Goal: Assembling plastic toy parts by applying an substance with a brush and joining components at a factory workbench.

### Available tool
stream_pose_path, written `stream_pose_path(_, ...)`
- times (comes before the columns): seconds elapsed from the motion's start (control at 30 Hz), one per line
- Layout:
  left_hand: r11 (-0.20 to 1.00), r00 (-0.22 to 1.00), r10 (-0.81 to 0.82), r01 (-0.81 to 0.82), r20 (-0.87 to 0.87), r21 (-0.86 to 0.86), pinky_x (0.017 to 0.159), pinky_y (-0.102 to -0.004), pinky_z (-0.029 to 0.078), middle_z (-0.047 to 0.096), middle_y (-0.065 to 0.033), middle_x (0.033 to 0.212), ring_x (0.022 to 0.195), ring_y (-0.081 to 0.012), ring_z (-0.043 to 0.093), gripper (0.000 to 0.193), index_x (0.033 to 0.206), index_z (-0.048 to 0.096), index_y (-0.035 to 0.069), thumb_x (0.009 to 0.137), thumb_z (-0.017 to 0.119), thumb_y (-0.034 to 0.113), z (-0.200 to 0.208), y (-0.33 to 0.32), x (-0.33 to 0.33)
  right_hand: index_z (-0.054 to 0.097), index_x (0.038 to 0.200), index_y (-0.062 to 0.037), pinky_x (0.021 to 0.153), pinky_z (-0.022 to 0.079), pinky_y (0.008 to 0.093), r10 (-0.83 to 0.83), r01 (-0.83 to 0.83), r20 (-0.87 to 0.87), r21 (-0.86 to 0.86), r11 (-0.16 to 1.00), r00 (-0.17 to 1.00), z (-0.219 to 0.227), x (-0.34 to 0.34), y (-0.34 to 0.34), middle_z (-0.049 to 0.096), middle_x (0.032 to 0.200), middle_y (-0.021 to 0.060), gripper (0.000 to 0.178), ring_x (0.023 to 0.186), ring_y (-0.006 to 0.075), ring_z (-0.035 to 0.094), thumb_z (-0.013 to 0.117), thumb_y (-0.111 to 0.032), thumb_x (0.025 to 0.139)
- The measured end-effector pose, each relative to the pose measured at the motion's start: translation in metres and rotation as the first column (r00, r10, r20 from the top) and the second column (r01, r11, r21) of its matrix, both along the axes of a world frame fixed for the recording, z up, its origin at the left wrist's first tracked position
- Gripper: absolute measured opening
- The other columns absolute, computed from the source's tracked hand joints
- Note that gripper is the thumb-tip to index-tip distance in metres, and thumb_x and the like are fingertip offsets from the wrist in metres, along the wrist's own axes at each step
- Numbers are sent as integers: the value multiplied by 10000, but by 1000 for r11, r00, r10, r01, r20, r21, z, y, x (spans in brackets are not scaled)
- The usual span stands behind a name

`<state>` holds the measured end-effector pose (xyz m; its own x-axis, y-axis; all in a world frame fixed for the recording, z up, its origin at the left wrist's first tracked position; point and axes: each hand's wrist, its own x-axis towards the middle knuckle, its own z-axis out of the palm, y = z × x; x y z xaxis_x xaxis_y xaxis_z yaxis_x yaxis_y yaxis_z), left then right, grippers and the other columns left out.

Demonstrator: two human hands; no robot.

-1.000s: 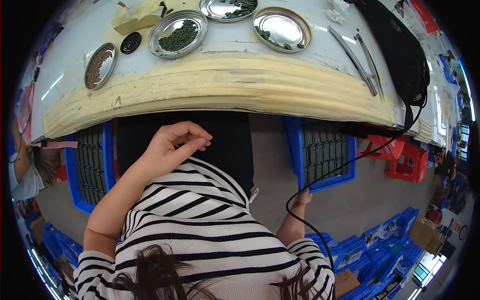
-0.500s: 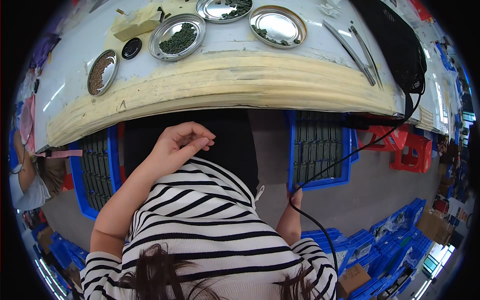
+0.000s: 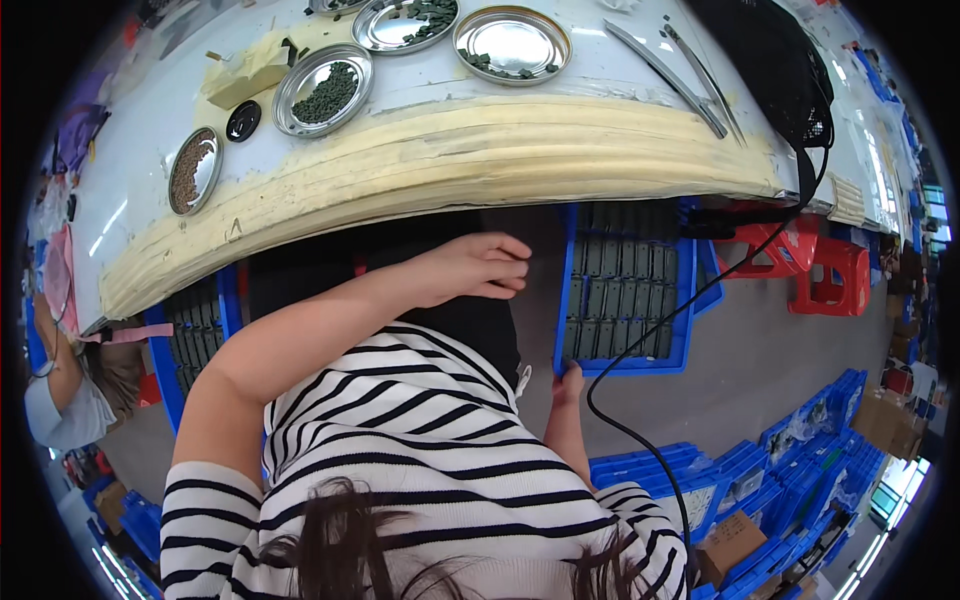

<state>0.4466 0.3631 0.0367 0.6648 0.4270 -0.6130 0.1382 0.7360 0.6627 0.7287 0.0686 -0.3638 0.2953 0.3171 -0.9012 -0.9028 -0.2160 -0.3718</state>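
Tape-edged worktable [image 3: 450, 140] stood above blue crate [image 3: 640, 367]
Left hand [image 3: 478, 270] hung half-curled, nothing visibly held; right hand [image 3: 568, 385] met crate corner, closure indeterminable; level support seemed best

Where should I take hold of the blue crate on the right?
Probably the near rim of the blue crate, from the person's side: that edge is exposed, while dark parts crowd the inside and the far end is hidden beneath the table.

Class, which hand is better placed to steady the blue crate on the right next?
Probably the right hand: it is at the near left corner of the blue crate, apparently touching it. The left hand is apart from the crate, off to its left.
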Motion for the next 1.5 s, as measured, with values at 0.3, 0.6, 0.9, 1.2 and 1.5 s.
stream_pose_path(0.3,989,873,-107,142,-475,38,999,-457,374,364,-187,1415,1292,-332,370,675,1369,384,35,849,585,416,-110,23,124,485,988,72,693,549,389,-21,44,227,-98,994,974,78,-79,1,578,894,168,191,794,279,629,451,-28,830)
stream_pose_path(0.6,937,671,-170,336,-722,91,917,-488,440,557,-190,1215,1161,-296,519,400,1191,582,45,853,553,257,-169,27,123,504,1044,41,684,555,397,61,-41,71,-255,966,996,176,-128,46,580,959,145,261,817,273,634,480,1,787)
stream_pose_path(0.9,932,647,-178,352,-742,83,911,-484,446,563,-182,1200,1150,-286,524,384,1184,582,46,849,548,231,-174,34,98,493,1104,46,762,531,394,229,-185,155,-258,948,961,170,-142,10,592,980,155,303,846,283,630,460,-9,808)
stream_pose_path(1.2,933,668,-199,353,-717,71,904,-480,452,570,-173,1185,1140,-275,529,369,1177,583,47,846,544,204,-174,36,109,450,1188,102,803,491,422,-17,121,353,-274,954,936,144,-105,-27,574,1118,236,750,949,296,606,682,-488,786)
stream_pose_path(1.5,941,694,-177,328,-698,88,898,-476,458,576,-164,1170,1130,-265,534,356,1171,584,48,842,539,178,-180,34,109,394,1332,24,1000,365,429,843,-183,449,-893,411,-296,144,150,50,499,1256,242,672,1167,411,461,685,-240,787)
